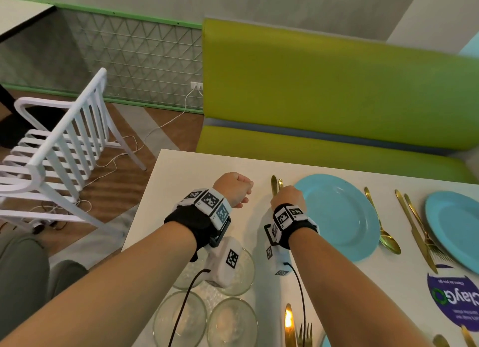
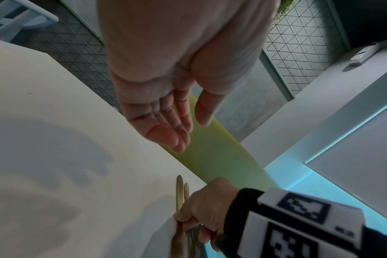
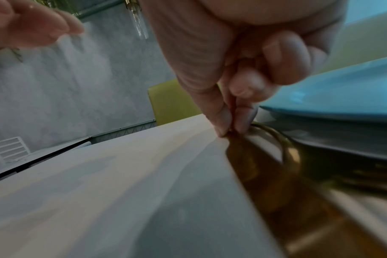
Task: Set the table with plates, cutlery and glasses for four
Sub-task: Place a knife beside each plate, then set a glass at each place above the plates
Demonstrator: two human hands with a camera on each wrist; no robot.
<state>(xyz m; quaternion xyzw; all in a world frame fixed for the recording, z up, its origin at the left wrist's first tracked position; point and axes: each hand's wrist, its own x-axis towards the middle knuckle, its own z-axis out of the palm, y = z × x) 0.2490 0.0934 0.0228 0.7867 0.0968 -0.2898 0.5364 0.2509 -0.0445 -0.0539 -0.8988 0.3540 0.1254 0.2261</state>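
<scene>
— What hides beside the near blue plate?

— The right hand covers the gold cutlery there; only handle tips show.

— And the glasses?

— The wrist gear hides the farther ones.

Three blue plates show, one only an edge at bottom; four glasses lower centre; two spoons; one white chair.

I see both forearms extended forward. My left hand hangs empty, fingers loosely bent. My right hand points down, thumb and forefinger pinched together.
</scene>
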